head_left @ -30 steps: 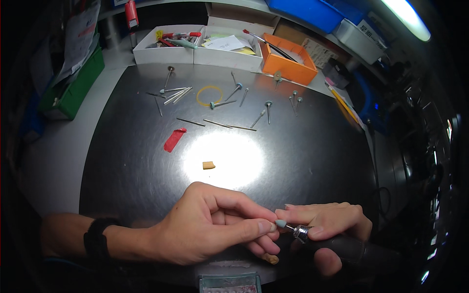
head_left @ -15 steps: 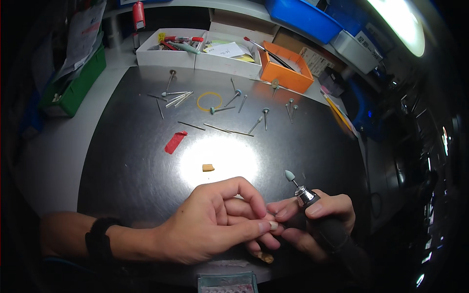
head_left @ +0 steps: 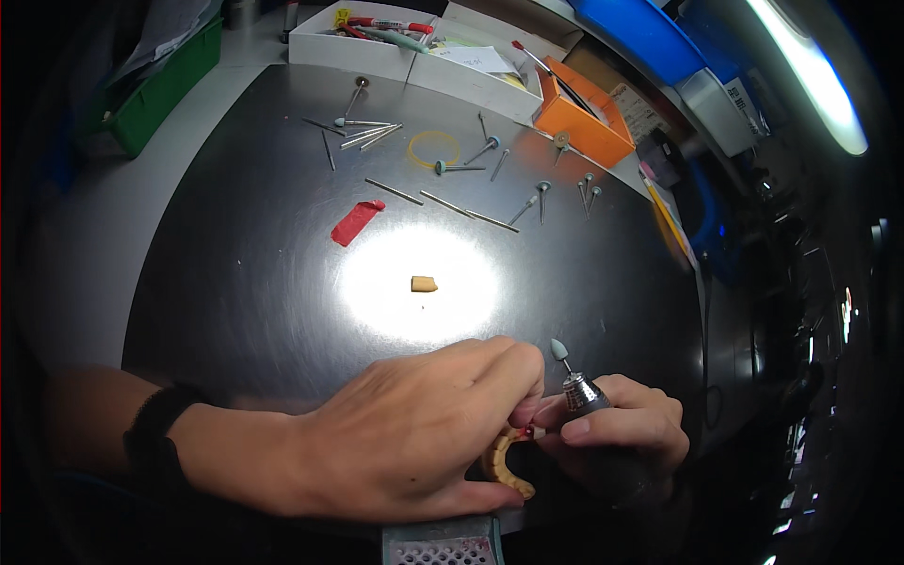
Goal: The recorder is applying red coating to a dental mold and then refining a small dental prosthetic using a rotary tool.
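My left hand [head_left: 414, 433] is turned back-up, its fingers curled around a tan, horseshoe-shaped dental model [head_left: 504, 466]. A red patch shows at the model's upper end, and a small pale piece [head_left: 540, 433] is beside it, near my right fingertips. In my right hand [head_left: 633, 414] is a rotary handpiece [head_left: 586, 394] with a metal collar. Its grey-green pointed grinding stone [head_left: 558, 349] points up and away from the model. The right fingertips meet the model's upper end; my left fingers hide much of the model.
A tan block [head_left: 424, 283] lies in the bright light patch. Beyond it are a red strip [head_left: 358, 223], several metal burs [head_left: 468, 212] and a yellow rubber band [head_left: 433, 150]. White boxes [head_left: 363, 49] and an orange box [head_left: 589, 132] line the back. A perforated tray [head_left: 443, 546] sits at the near edge.
My left hand has rolled over to show its back, and the dental model's arch has come into view. The small pale piece has left the left fingertips. The whole view has shifted.
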A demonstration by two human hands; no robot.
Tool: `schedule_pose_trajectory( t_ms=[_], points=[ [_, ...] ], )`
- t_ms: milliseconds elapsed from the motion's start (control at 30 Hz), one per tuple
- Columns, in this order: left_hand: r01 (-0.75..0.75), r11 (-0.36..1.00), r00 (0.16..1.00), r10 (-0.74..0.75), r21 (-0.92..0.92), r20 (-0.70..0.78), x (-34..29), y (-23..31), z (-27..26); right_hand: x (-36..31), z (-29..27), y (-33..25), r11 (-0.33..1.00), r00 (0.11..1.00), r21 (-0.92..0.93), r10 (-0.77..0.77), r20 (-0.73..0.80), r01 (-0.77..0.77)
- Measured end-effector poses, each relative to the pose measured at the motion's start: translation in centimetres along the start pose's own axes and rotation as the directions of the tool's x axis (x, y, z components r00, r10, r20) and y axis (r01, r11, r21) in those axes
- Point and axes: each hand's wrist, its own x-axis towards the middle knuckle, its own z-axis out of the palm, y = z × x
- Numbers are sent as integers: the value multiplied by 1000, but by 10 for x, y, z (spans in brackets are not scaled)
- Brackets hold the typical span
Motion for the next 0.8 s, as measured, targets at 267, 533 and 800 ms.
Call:
schedule_pose_trajectory(
  t_ms=[267,533,800],
  points=[
    [-22,999,994,25,23,-110,-3,-5,6,1,4,-4,998,1000,-62,2,-7,-3],
    [-13,1000,989,12,-8,-144,-4,-7,11,10,2,-8,978,993,-189,-69,98,86],
    [-9,1000,993,6,-27,-120,-4,-9,11,13,1,-12,967,993,-246,-39,109,65]
  ],
)
